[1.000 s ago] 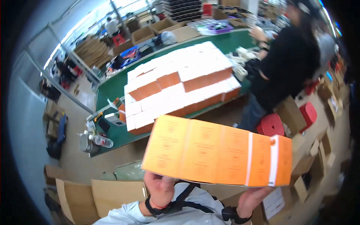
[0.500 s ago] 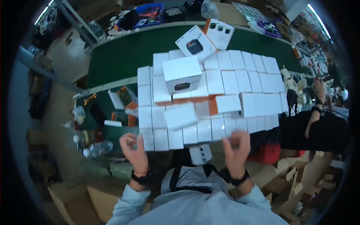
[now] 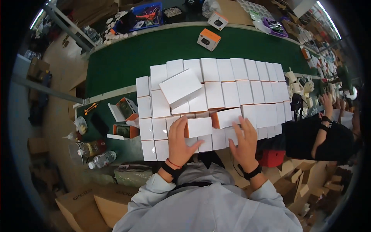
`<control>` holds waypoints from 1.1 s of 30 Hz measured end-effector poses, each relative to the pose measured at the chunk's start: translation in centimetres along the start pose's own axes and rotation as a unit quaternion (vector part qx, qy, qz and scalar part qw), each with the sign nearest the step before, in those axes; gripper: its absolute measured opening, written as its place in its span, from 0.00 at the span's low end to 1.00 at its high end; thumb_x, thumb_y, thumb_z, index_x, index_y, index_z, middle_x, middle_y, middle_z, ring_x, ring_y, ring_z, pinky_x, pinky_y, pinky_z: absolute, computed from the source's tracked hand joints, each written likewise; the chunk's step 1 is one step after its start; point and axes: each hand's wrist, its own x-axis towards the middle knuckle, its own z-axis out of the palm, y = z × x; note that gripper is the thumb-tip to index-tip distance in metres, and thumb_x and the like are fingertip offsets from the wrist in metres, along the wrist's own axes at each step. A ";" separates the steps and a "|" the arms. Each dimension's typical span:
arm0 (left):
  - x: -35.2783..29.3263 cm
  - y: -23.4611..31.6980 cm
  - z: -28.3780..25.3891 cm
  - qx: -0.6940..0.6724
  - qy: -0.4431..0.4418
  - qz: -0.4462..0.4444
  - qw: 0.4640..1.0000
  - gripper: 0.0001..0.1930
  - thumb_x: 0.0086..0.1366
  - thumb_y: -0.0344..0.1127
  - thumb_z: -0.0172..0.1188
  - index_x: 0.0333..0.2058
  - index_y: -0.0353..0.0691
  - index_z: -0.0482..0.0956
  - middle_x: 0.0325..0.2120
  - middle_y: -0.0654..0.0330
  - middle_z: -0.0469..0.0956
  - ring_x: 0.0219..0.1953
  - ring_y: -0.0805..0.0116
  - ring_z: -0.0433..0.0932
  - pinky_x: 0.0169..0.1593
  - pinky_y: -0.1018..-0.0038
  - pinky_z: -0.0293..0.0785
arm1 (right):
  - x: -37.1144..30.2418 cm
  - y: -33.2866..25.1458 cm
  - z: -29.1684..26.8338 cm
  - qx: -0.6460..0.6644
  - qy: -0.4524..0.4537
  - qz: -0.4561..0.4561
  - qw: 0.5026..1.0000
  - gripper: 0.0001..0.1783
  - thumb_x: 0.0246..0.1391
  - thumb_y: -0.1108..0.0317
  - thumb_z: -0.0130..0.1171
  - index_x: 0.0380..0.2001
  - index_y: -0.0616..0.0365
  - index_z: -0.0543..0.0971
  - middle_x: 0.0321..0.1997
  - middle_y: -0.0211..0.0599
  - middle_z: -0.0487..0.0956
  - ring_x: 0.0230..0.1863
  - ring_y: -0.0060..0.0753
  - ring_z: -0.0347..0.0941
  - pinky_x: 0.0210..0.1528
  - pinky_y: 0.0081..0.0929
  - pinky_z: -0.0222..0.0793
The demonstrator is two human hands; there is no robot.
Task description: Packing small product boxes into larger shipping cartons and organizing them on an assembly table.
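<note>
Rows of white boxes (image 3: 214, 92), some with orange sides, form a wide block in front of me. My left hand (image 3: 179, 145) has its fingers stretched along the left end of a loose white box (image 3: 199, 127) on the near rows, with the thumb apart below it. Over the near edge, my right hand (image 3: 245, 142) is spread, its fingertips by the right end of a white box with an orange end (image 3: 227, 117). Whether they touch it I cannot tell. A larger white box (image 3: 181, 88) lies askew on top of the left rows.
Two printed boxes, one orange-topped (image 3: 209, 39) and one white (image 3: 217, 21), lie toward the far side. Opened boxes (image 3: 123, 131) and bottles (image 3: 102, 159) are at left. Cartons (image 3: 81, 207) stand below. At right is another person's arm (image 3: 324, 129).
Both hands have moved up onto the boxes, the left also rightward. The two printed boxes have left the block for farther back. The larger top box has turned.
</note>
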 end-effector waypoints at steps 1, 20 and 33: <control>0.2 0.0 0.0 -0.001 -0.003 0.010 1.000 0.47 0.45 0.36 0.81 0.64 0.36 0.67 0.61 0.46 0.69 0.64 0.44 0.66 0.68 0.56 0.63 | 0.6 0.0 -0.6 0.001 -0.038 -0.008 0.999 0.43 0.42 0.72 0.72 0.66 0.51 0.72 0.74 0.43 0.64 0.75 0.54 0.57 0.72 0.54 0.55; -0.9 -6.6 0.7 -0.170 0.055 -0.047 0.983 0.36 0.54 0.20 0.73 0.61 0.36 0.69 0.59 0.59 0.69 0.61 0.63 0.71 0.60 0.66 0.76 | 6.0 3.0 2.2 -0.028 0.037 -0.191 0.980 0.19 0.53 0.72 0.56 0.50 0.58 0.78 0.49 0.34 0.78 0.51 0.36 0.74 0.53 0.33 0.69; -14.6 -3.6 0.1 0.029 0.281 0.090 0.955 0.08 0.67 0.21 0.59 0.42 0.33 0.71 0.36 0.58 0.74 0.37 0.71 0.70 0.45 0.74 0.68 | -22.0 8.8 2.8 0.234 0.008 0.070 0.970 0.17 0.50 0.76 0.65 0.45 0.56 0.80 0.43 0.42 0.79 0.45 0.49 0.77 0.48 0.39 0.74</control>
